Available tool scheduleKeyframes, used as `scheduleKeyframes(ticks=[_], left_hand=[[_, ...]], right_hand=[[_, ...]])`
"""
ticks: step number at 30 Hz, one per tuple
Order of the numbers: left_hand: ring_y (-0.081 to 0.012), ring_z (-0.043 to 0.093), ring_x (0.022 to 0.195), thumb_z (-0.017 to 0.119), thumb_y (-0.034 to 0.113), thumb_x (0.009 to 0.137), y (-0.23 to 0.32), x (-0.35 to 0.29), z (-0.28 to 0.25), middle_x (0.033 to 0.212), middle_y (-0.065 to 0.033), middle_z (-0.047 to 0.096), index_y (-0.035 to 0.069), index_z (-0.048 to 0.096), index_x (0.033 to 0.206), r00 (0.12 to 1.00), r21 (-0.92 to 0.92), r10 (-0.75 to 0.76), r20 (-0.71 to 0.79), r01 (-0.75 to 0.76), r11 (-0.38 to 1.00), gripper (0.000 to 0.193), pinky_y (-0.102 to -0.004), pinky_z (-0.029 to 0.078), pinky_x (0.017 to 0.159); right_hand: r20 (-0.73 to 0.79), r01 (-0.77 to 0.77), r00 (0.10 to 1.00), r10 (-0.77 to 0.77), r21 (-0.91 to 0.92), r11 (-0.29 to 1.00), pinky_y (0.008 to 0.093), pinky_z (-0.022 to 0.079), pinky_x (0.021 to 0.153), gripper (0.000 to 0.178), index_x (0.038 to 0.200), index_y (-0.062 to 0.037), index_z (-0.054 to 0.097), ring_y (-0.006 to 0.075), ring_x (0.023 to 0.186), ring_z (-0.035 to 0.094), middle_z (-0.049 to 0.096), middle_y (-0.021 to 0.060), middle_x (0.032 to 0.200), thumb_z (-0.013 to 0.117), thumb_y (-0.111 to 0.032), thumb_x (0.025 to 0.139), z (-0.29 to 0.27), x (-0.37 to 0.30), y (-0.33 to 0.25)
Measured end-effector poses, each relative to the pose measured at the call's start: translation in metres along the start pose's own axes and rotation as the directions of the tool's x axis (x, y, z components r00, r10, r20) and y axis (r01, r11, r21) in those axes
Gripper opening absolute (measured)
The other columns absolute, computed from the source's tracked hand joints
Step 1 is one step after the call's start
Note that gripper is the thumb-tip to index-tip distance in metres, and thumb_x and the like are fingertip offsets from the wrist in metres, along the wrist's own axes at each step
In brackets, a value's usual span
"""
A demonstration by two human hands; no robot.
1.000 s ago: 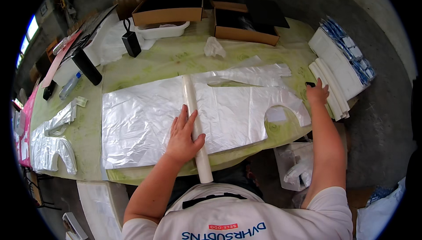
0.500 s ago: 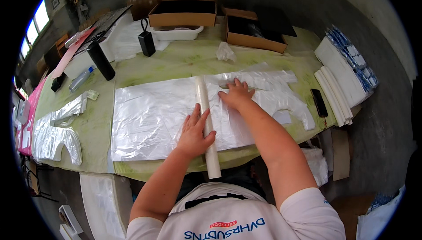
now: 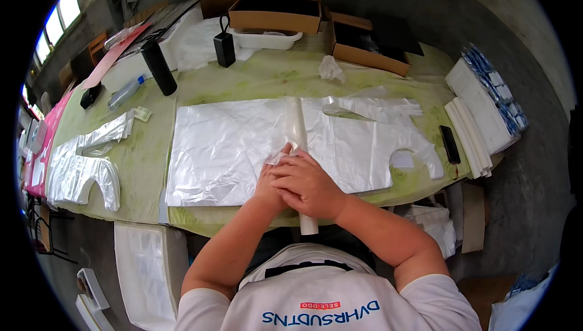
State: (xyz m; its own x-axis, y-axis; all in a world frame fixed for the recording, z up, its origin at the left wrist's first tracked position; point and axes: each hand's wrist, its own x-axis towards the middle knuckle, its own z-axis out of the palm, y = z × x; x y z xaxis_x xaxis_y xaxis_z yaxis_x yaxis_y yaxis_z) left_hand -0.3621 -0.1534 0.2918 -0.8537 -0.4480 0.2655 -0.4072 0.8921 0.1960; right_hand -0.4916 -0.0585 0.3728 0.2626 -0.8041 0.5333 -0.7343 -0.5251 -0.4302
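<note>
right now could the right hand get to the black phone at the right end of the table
Probably yes. The right hand rests over the left hand on the white roll, holding nothing that shows. Only flat clear plastic sheet lies between it and the black phone, so the way looks free.

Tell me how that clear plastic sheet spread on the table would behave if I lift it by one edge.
The plastic sheet looks thin and crinkled, so it would probably droop and fold. It seems very light and might drift. Its glossy surface suggests it could slip; both hands press it at the white tube, perhaps for that reason.
</note>
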Motion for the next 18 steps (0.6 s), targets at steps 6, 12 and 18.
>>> scheduleKeyframes(ticks=[6, 12, 18], left_hand=[[-0.0283, 0.071, 0.095, 0.072, 0.009, 0.083, -0.020, -0.033, -0.058, 0.097, -0.0109, 0.075, 0.005, 0.074, 0.100, 0.960, -0.592, -0.222, -0.172, 0.080, 0.802, 0.018, -0.0419, 0.055, 0.087], [-0.0190, 0.069, 0.094, 0.063, 0.004, 0.092, -0.019, -0.017, -0.095, 0.102, -0.0102, 0.072, 0.001, 0.070, 0.107, 0.923, -0.780, -0.285, -0.258, -0.025, 0.625, 0.016, -0.0317, 0.055, 0.083], [-0.0355, 0.046, 0.140, 0.060, 0.032, 0.099, -0.015, 0.024, -0.105, 0.134, -0.0098, 0.066, 0.008, 0.072, 0.119, 0.959, -0.452, 0.251, 0.129, -0.169, 0.876, 0.034, -0.0555, 0.031, 0.117]], right_hand=[[-0.004, -0.159, 0.987, 0.161, 0.145, 0.977, 0.0578, 0.026, 0.119, 0.017, 0.102, -0.0131, 0.072, 0.0290, 0.120, 0.063, 0.072, 0.0045, 0.114, 0.071, -0.013, 0.086, 0.015, -0.029, 0.005], [0.136, -0.179, 0.980, 0.148, 0.253, 0.951, 0.0541, 0.031, 0.116, 0.017, 0.103, -0.0128, 0.072, 0.0250, 0.107, 0.066, 0.072, 0.0034, 0.103, 0.070, -0.012, 0.086, 0.031, -0.006, -0.009], [0.111, 0.028, 0.992, -0.065, 0.308, 0.951, 0.0438, 0.052, 0.089, 0.023, 0.104, -0.0086, 0.071, 0.0295, 0.100, 0.066, 0.070, 0.0104, 0.106, 0.071, -0.010, 0.082, 0.040, -0.004, -0.022]])
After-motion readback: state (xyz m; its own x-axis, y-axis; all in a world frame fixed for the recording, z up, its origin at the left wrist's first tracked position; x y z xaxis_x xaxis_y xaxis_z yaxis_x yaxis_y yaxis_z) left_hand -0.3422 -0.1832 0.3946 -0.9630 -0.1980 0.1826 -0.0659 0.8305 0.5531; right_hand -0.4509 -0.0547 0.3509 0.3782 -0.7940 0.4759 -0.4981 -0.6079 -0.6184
